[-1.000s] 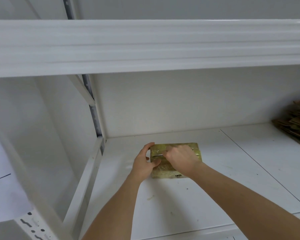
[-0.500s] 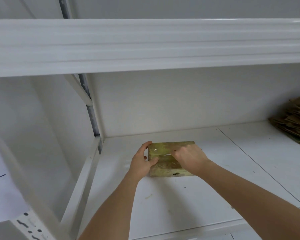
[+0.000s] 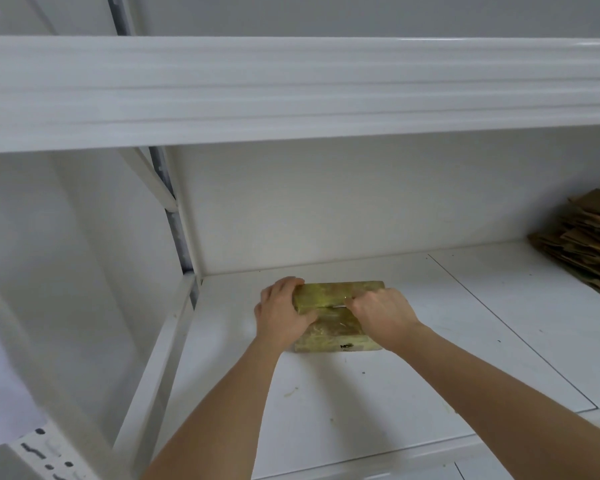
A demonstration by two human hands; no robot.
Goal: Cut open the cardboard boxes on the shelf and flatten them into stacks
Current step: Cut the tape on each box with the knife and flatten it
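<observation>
The small taped cardboard box [image 3: 329, 299] is sitting on the white shelf [image 3: 413, 393], toward the back left. Left hand [image 3: 283, 315] is gripping its left end, fingers wrapped over the top. Right hand [image 3: 383, 315] is clenching a thin blade [image 3: 340, 306] at the top seam. Flattened cardboard stack [image 3: 584, 242] is lying far right.

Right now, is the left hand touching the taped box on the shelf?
Touching. The head view shows the left hand wrapped over the left end of the taped box, fingers on its top and thumb across the front.
</observation>
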